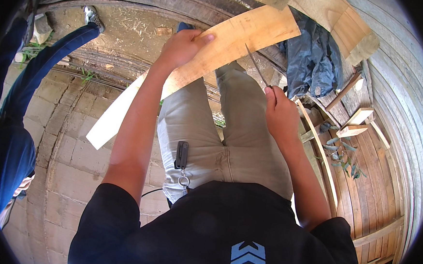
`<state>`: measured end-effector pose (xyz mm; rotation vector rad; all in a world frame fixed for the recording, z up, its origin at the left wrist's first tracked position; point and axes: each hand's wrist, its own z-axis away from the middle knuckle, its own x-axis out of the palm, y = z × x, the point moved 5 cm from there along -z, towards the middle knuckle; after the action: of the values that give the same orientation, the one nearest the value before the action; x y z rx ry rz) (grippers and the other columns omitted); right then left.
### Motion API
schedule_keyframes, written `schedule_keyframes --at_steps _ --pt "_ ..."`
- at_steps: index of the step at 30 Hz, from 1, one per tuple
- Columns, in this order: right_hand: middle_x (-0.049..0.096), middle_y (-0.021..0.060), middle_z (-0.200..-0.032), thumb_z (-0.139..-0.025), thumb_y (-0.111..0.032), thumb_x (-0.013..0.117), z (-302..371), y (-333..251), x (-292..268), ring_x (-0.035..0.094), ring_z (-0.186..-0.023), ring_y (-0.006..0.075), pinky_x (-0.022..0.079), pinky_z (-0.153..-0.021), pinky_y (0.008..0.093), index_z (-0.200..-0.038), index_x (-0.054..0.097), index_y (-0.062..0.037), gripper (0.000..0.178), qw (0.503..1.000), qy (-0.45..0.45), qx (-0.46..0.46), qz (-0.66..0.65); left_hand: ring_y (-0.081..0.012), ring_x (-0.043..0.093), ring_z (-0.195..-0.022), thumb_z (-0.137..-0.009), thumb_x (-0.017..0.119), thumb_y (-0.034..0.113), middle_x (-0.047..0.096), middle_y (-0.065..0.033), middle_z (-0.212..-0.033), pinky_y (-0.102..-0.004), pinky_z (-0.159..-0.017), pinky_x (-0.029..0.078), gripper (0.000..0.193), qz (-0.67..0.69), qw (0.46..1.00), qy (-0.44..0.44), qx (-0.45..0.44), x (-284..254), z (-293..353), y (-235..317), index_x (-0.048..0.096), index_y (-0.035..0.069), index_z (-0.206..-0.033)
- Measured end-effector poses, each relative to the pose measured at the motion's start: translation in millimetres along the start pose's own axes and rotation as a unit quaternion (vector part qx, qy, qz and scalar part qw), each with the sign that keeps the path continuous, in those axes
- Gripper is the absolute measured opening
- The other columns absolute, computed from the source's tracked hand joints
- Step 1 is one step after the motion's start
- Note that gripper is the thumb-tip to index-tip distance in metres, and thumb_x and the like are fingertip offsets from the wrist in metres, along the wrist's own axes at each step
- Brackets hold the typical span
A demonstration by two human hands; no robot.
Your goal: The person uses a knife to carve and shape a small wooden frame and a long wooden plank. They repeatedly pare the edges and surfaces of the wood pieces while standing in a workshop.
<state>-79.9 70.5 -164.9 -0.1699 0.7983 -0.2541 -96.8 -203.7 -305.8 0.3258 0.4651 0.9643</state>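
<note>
A long, pale wooden board (244, 35) slants across in front of me, from the lower left up to the far right. My left hand (180, 48) grips it, thumb on the upper face and the other fingers partly hidden. In my right hand (281, 112) is a hand tool with a thin, dark, straight blade (257, 66), seen nearly edge-on; whether it is a knife or a saw I cannot tell. Its tip points up and left and overlaps the board's near edge. Contact between blade and board is unclear. My fingers cover most of the tool's handle.
Thick timber beams (346, 24) and a black plastic sheet (312, 61) lie at the far right. Stacked wooden slats (363, 189), offcuts (357, 122) and leafy twigs (348, 157) are along the right. Another person's legs (46, 68) show at the left, above paving (73, 172).
</note>
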Motion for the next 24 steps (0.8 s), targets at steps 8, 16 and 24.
schedule_keyframes --at_steps 8,16,24 --pt "0.066 0.0205 -0.069 -0.104 -0.038 0.047 -13.9 -9.7 5.2 0.068 -0.067 0.0429 0.054 -0.058 0.0527 -0.092 0.058 -0.0067 0.035 0.995 -0.006 0.013 0.099 -0.0313 0.068 -0.083 -0.091 0.053 0.068 0.07 -0.0136 -0.081 -0.0435 -0.076 0.051 0.062 -0.045 0.997 0.058 0.031 0.7 -0.4 5.5 0.072 0.009 -0.093" --pt "0.066 0.0204 -0.066 -0.104 -0.035 0.048 -26.2 11.9 52.8 0.068 -0.062 0.0414 0.056 -0.053 0.0495 -0.099 0.045 -0.0063 0.029 0.986 -0.022 -0.027 0.161 -0.0338 0.067 -0.077 -0.086 0.057 0.072 0.067 -0.0161 -0.074 -0.045 -0.071 0.051 0.069 -0.06 0.992 0.106 0.031 6.3 -8.7 -4.9 0.065 0.004 -0.074" --pt "0.066 0.0232 -0.066 -0.104 -0.036 0.047 -45.0 39.5 70.8 0.068 -0.065 0.0443 0.055 -0.055 0.0529 -0.101 0.044 -0.0057 0.031 0.985 -0.026 -0.036 0.164 -0.0358 0.068 -0.085 -0.086 0.054 0.074 0.07 -0.0161 -0.083 -0.0469 -0.077 0.052 0.071 -0.072 0.994 0.078 0.025 11.8 -9.9 -2.5 0.07 0.005 -0.082"
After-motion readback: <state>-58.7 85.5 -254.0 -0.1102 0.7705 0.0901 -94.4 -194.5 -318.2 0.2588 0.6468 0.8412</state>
